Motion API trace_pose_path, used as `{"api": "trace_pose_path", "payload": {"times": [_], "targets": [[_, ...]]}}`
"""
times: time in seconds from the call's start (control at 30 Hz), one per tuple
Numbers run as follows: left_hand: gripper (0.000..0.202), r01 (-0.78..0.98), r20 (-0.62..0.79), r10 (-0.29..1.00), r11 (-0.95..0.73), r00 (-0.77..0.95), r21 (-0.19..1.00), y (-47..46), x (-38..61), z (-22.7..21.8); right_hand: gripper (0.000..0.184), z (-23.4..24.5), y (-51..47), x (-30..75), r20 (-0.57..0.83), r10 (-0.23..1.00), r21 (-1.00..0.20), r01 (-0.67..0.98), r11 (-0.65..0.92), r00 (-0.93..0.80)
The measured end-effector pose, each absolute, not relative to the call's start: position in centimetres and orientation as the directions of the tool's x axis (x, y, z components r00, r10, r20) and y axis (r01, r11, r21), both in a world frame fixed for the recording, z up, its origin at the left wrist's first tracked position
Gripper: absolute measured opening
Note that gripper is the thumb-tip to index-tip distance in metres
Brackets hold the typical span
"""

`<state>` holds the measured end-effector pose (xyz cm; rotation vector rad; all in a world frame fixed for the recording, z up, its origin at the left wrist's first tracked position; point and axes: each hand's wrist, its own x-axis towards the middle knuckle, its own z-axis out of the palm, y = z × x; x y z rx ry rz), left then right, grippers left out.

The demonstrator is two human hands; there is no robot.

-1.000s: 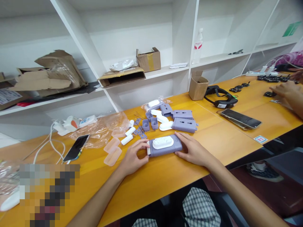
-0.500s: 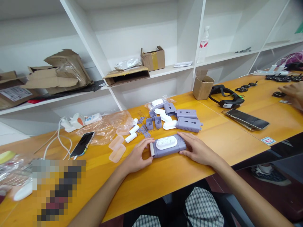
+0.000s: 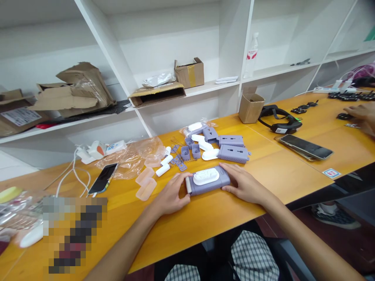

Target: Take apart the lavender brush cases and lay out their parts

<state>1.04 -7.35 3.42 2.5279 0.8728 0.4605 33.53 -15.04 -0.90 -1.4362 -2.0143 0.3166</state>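
A purple plastic case (image 3: 218, 182) with a white brush head (image 3: 206, 176) set in its top lies on the orange table (image 3: 272, 171). My left hand (image 3: 171, 195) grips the case's left end, thumb and fingers pinched around a small white piece there. My right hand (image 3: 245, 186) holds the right end, fingers curled against the case. Behind it lie more purple cases (image 3: 233, 153), small purple cups (image 3: 185, 152), white brush heads (image 3: 210, 154), white cylinders (image 3: 163, 169) and clear pink lids (image 3: 145, 189).
A black phone (image 3: 103, 178) and white cables lie to the left beside crumpled clear bags (image 3: 137, 154). A cardboard cup box (image 3: 251, 107), black headset (image 3: 279, 119) and another phone (image 3: 305, 146) sit to the right. Another person's hand (image 3: 363, 115) works at far right. White shelves stand behind.
My hands keep the same hold on the purple case. My head has turned slightly left since a second ago, shifting everything a little right in view.
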Motion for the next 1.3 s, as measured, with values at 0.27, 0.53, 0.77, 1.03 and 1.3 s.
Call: {"api": "trace_pose_path", "payload": {"times": [0.27, 0.53, 0.77, 1.03, 1.3], "targets": [[0.072, 0.469, 0.169, 0.606, -0.737, 0.778, 0.486, -7.1, 0.9, 3.4, 0.081, -0.9, -15.0, 33.5, 0.363, 0.909, -0.530, 0.756, 0.383, -0.206], [0.068, 0.420, 0.154, 0.608, -0.689, 0.779, 0.591, -6.3, 0.4, 3.2, 0.080, -1.0, -15.1, 33.5, 0.365, 0.912, -0.549, 0.748, 0.372, -0.186], [0.061, 0.391, 0.147, 0.640, -0.617, 0.754, 0.683, -5.7, 0.3, 3.7, 0.080, -0.7, -15.2, 33.5, 0.356, 0.916, -0.571, 0.733, 0.369, -0.184], [0.062, 0.421, 0.126, 0.654, -0.609, 0.746, 0.673, -5.9, 0.1, 4.9, 0.083, -0.1, -15.2, 33.4, 0.348, 0.920, -0.602, 0.709, 0.368, -0.182], [0.063, 0.432, 0.122, 0.674, -0.591, 0.729, 0.682, -5.5, -0.2, 4.0, 0.082, -0.2, -15.1, 33.4, 0.351, 0.920, -0.616, 0.696, 0.369, -0.176]]}}
